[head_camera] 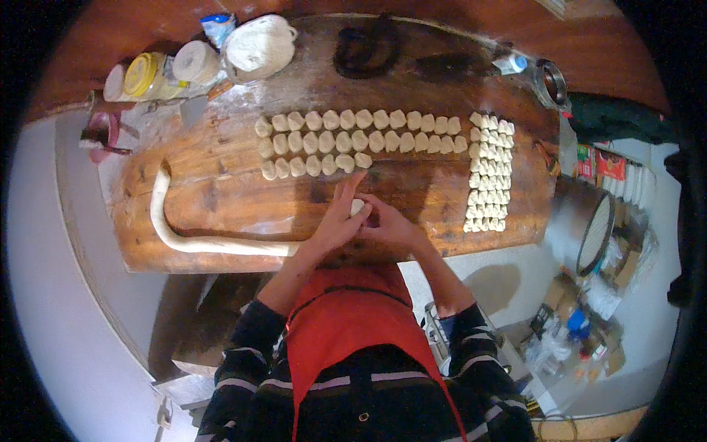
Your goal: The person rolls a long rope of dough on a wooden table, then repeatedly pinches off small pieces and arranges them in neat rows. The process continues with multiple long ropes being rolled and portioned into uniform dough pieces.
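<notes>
A small piece of pale dough shows between my hands, close to the table's front edge. My left hand holds it from the left, its fingers stretched forward. Fingertips and thumb of my right hand close on it from the other side. Part of the piece is hidden by the fingers. A long rope of dough curves over the left of the table and runs behind my left wrist. Beyond my hands, rounded dough pieces lie in three rows; the nearest row is shorter.
Smaller dough pieces fill a block of columns at the right of the wooden table. A basin of white flour, a yellow-lidded jar and a scraper blade are at the back left. A round drum stands right.
</notes>
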Available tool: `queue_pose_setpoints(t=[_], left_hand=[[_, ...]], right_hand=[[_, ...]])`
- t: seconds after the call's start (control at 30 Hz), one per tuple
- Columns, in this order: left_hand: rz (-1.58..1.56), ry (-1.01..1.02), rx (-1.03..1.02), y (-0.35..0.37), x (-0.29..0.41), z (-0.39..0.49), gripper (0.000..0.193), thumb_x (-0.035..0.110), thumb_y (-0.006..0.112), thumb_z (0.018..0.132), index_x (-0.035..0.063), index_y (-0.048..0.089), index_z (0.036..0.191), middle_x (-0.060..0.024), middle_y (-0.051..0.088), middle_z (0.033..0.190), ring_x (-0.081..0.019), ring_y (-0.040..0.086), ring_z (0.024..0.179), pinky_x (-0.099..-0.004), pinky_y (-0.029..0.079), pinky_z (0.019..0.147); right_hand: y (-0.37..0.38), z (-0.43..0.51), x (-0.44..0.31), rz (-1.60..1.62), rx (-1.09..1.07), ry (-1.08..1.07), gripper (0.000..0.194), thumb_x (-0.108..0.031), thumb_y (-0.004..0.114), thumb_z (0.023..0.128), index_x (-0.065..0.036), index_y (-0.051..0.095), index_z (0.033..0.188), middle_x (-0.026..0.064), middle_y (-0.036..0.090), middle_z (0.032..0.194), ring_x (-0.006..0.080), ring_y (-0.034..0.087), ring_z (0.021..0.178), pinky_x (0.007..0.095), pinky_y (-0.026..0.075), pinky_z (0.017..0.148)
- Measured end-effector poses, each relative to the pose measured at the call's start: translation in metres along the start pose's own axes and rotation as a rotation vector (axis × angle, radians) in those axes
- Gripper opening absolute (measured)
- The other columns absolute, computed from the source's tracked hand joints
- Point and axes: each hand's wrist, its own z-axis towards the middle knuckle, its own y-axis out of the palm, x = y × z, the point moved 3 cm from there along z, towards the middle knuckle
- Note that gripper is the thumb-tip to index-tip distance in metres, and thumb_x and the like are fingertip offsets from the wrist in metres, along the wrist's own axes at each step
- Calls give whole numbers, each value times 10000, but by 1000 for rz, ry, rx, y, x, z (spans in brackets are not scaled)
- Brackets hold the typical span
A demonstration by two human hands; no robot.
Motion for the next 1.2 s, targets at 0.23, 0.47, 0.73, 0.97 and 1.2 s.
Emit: queue_pose_setpoints(t=[0.23, 0.47, 0.73, 0.97, 1.2], left_hand=[[-46, -255, -443, 22, -9, 3, 712, 203, 677, 846, 2, 344, 1442, -272, 533, 1347, -417, 553, 1233, -446, 455, 1046], [607, -306, -331, 34, -20, 15, 335, 259, 641, 812, 70, 653, 1088, -203, 714, 832, -430, 693, 794, -529, 557, 738], [206, -138, -334, 37, 55, -8, 243, 338, 693, 867, 103, 635, 863, -179, 650, 716, -380, 647, 662, -492, 515, 651], [84, -85, -155, 11, -6, 9, 380, 226, 644, 944, 89, 562, 1289, -226, 617, 1082, -347, 636, 980, -429, 524, 845], [-102, -158, -411, 47, -19, 22, 724, 338, 633, 915, 45, 353, 1515, -241, 523, 1386, -369, 487, 1319, -428, 391, 1103]], right_hand=[[-10, -16, -14, 84, 268, 70, 475, -311, 766, 860, -50, 606, 1224, 181, 711, 1063, 330, 699, 1030, 418, 539, 882], [-3, 3, 7, -51, 528, 194, 580, -487, 737, 874, -6, 592, 1163, 194, 729, 938, 395, 714, 883, 454, 564, 779], [-33, 79, 105, -670, 641, 193, 560, -408, 761, 853, -50, 574, 1241, 150, 734, 948, 386, 705, 849, 486, 562, 733], [-22, 2, 63, -121, 153, 49, 446, -260, 726, 870, -61, 599, 1248, 155, 722, 1022, 324, 717, 914, 417, 563, 787], [-24, -18, 19, 64, 377, 218, 437, -311, 729, 886, -58, 609, 1221, 173, 711, 1045, 328, 695, 962, 421, 539, 843]])
